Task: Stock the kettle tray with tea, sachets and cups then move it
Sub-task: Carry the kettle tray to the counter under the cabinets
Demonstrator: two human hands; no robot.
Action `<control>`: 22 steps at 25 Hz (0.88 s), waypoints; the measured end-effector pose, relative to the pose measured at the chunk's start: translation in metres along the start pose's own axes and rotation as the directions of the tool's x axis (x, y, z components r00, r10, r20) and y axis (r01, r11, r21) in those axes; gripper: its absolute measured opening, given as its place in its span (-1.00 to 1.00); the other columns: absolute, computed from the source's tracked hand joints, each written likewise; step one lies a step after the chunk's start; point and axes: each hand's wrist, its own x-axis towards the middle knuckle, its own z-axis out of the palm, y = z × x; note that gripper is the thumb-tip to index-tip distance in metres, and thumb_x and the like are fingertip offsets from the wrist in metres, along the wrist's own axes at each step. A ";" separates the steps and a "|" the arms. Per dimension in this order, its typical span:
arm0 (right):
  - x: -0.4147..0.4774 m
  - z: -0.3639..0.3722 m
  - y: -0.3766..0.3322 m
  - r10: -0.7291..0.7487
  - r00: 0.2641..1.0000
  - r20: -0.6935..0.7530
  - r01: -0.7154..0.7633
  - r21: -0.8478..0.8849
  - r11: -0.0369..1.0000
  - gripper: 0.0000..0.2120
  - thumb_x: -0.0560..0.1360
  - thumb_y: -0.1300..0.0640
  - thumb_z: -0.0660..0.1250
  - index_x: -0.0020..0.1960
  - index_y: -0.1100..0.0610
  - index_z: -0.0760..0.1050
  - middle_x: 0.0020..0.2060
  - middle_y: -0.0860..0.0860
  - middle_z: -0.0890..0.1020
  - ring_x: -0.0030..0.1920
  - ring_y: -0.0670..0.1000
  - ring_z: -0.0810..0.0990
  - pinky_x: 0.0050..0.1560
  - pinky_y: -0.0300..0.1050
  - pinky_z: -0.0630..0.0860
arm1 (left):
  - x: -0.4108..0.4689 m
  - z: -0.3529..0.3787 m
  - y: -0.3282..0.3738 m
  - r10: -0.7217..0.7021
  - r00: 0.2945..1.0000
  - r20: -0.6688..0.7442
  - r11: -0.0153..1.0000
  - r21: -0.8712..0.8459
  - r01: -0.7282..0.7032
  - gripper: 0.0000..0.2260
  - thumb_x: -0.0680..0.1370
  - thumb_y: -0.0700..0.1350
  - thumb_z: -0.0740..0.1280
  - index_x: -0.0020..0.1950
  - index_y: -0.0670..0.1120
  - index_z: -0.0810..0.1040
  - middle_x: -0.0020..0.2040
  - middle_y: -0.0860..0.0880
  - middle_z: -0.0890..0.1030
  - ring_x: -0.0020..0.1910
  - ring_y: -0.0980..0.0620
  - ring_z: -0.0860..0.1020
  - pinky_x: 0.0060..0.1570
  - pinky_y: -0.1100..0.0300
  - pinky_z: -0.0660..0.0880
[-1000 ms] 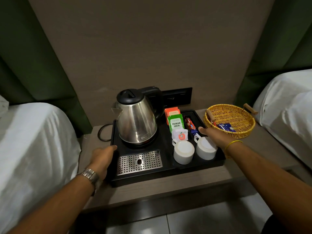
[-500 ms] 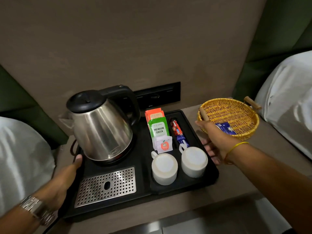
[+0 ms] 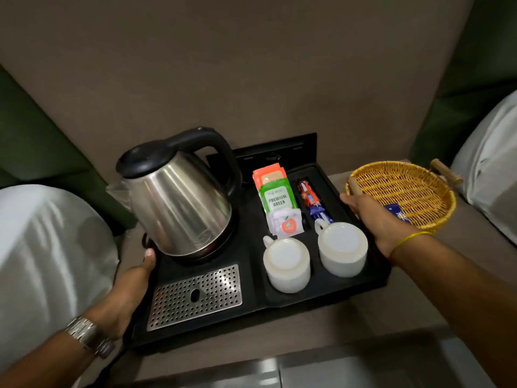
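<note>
A black kettle tray [image 3: 254,306] rests on the bedside table. On it stand a steel kettle [image 3: 179,203], a perforated drip grille [image 3: 195,296], orange and green tea packets [image 3: 275,191], a white sachet with a red apple mark [image 3: 286,224], red and blue stick sachets [image 3: 313,201] and two upturned white cups [image 3: 286,264] [image 3: 342,247]. My left hand [image 3: 131,289] grips the tray's left edge, thumb on top. My right hand [image 3: 375,219] holds the tray's right edge.
A wicker basket [image 3: 402,191] with wooden handles and a blue sachet [image 3: 397,215] sits right of the tray. White bedding lies at the left [image 3: 47,247] and far right [image 3: 492,163]. A black socket panel [image 3: 279,152] is on the wall behind.
The view has come closer and lower over the tray. Both hands stay on the tray's edges; the tray sits slightly turned and nearer the front edge than a second ago.
</note>
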 end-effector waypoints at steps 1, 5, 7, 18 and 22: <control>-0.002 0.000 -0.006 -0.041 0.999 -0.003 0.041 0.012 0.999 -0.47 0.68 -0.01 0.17 0.61 -0.22 0.15 0.26 -0.07 0.53 -0.21 0.00 0.71 -0.46 -0.28 0.57 | -0.018 0.001 0.018 -0.007 1.000 -0.025 1.000 -0.011 0.007 -0.33 0.58 0.41 0.17 0.34 -0.12 0.58 0.26 -0.23 0.67 0.28 -0.28 0.62 0.36 -0.23 0.50; -0.021 -0.017 -0.037 0.030 1.000 -0.010 -0.030 -0.060 0.998 -0.40 0.60 -0.23 0.24 0.51 0.10 0.41 0.48 0.14 0.47 0.42 0.24 0.49 0.46 0.17 0.40 | -0.063 0.001 0.079 0.010 0.995 -0.102 0.999 0.037 -0.006 -0.47 0.60 0.33 0.17 -0.05 -0.08 0.69 0.09 -0.21 0.74 0.03 -0.21 0.68 0.21 -0.04 0.49; -0.028 -0.024 -0.057 0.051 0.999 -0.017 -0.053 -0.102 0.993 -0.39 0.59 -0.26 0.23 0.42 0.17 0.52 0.37 0.20 0.58 0.37 0.30 0.53 0.50 0.23 0.33 | -0.069 0.000 0.097 0.024 0.982 -0.187 0.998 0.062 -0.013 -0.56 0.68 0.16 0.18 0.24 -0.13 0.66 0.36 -0.29 0.59 0.29 -0.24 0.57 0.32 0.03 0.34; -0.205 -0.044 -0.219 -0.137 0.968 -0.211 0.096 -0.193 0.976 -0.31 0.50 -0.34 0.31 0.50 0.02 0.44 0.47 0.05 0.49 0.48 0.12 0.44 0.57 0.16 0.24 | -0.227 -0.094 0.247 0.026 0.999 0.024 0.999 -0.043 -0.025 -0.50 0.65 0.26 0.18 0.17 -0.11 0.70 0.03 -0.06 0.78 0.06 -0.11 0.72 0.25 -0.06 0.54; -0.316 -0.032 -0.335 -0.008 0.994 -0.112 -0.019 -0.236 0.971 -0.20 0.51 -0.41 0.19 0.44 0.22 0.49 0.37 0.20 0.57 0.33 0.23 0.54 0.51 0.18 0.32 | -0.325 -0.171 0.331 0.022 0.999 -0.035 1.000 -0.018 -0.022 -0.47 0.63 0.29 0.19 0.06 -0.11 0.73 -0.09 -0.03 0.79 -0.02 -0.11 0.73 0.12 -0.05 0.56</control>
